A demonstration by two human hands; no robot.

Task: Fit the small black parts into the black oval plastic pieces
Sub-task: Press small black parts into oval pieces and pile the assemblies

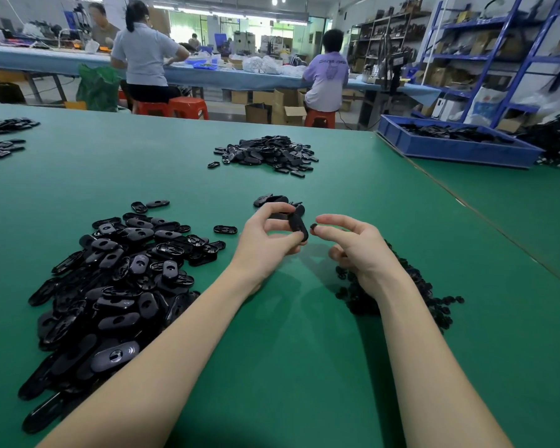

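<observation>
My right hand (353, 244) and forearm cover much of the heap of small black parts (434, 305) beneath. The small part (313, 227) at my fingertips is too tiny to make out its shape. My left thumb hides the lower end of the oval piece (296, 221). The oval pile (110, 286) runs off the bottom-left edge.

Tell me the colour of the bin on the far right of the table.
Blue; the bin shows best in the head view.
</observation>
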